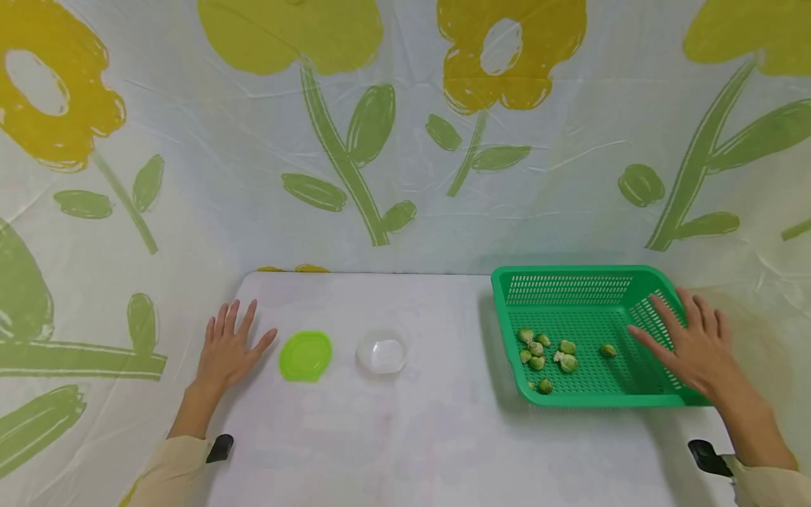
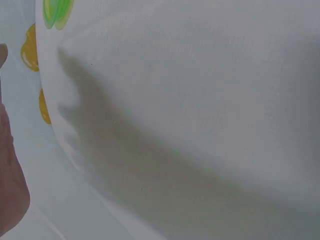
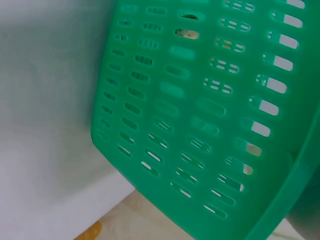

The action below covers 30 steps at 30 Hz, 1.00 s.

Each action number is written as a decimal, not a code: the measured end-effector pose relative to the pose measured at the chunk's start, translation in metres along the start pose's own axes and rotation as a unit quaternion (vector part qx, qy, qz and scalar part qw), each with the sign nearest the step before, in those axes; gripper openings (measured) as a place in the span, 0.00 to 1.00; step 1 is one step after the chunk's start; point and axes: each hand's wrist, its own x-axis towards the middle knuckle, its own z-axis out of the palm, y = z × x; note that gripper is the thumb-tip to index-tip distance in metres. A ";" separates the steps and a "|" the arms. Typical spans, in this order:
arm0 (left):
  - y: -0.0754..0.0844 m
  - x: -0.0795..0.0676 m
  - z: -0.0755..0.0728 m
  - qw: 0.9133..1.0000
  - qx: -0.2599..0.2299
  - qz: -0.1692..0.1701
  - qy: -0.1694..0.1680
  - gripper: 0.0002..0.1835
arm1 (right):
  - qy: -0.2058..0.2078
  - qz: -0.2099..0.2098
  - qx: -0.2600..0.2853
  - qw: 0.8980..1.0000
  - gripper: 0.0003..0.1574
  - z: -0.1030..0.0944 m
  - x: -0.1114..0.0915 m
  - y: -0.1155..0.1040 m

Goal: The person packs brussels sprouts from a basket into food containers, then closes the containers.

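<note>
Clock read from mid-view in my head camera. Nearest: the left hand [image 1: 226, 353], 8 o'clock, fingers spread, holding nothing. The right hand [image 1: 703, 352], between 3 and 4, fingers spread wide over the basket's right end, also holding nothing; I can't tell whether it touches the rim.

Green plastic basket [image 1: 589, 401] at 4 o'clock on the counter [image 1: 355, 443]. I judge it light, fairly stiff, slightly springy; best held by the rim at both ends. Brussels sprouts [image 1: 568, 363] inside, mostly toward its 9 o'clock end: likely firm, light, apt to roll; pinch round the middle.

Clear container [image 1: 382, 352] just past 6 o'clock, likely smooth and slippery; plastic or glass, I can't say. Lime-green lid [image 1: 306, 356] between 7 and 8, probably thin; lift by an edge. Beyond, flowered cloth [image 1: 570, 211] toward 12.

Left wrist view: mostly shadow, hand cut off. Right wrist view: basket wall hides most sprouts.
</note>
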 end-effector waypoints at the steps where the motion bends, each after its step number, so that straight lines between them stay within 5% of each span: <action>1: 0.000 0.000 0.001 1.000 0.001 0.004 0.010 0.44 | 0.013 -0.009 0.001 1.000 0.50 0.001 0.000 0.000; 8: 0.007 -0.004 0.008 0.995 -0.015 0.031 0.098 0.34 | 0.140 -0.110 0.013 0.984 0.51 0.009 0.009 -0.004; 14: 0.017 -0.005 0.010 0.992 -0.043 -0.002 0.116 0.31 | 0.188 -0.162 0.024 0.968 0.54 0.015 0.016 -0.008; 21: 0.031 -0.004 0.017 0.990 -0.080 -0.019 0.111 0.30 | 0.172 -0.172 0.033 0.969 0.48 0.018 0.015 -0.019; 26: 0.043 -0.002 0.020 0.989 -0.113 -0.031 0.087 0.31 | 0.153 -0.159 0.039 0.975 0.18 0.015 0.013 -0.031; 30: 0.056 -0.002 0.021 0.987 -0.140 -0.042 0.073 0.32 | 0.138 -0.139 0.044 0.980 0.18 0.017 0.012 -0.039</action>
